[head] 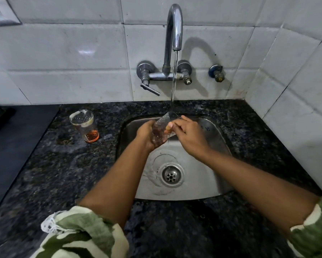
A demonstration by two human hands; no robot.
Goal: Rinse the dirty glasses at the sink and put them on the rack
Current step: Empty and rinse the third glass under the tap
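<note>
Glass tilted under the tap stream over the sink's back edge so water runs in, left hand curled round its base, right hand pinching the rim; second dirty glass waits on the counter's left side, no rack visible.

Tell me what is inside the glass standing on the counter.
The glass on the counter holds a shallow layer of orange-red liquid at its bottom; the rest looks empty, with droplets or residue on the wall. Nothing covers it, though the picture is too coarse to identify the liquid.
</note>
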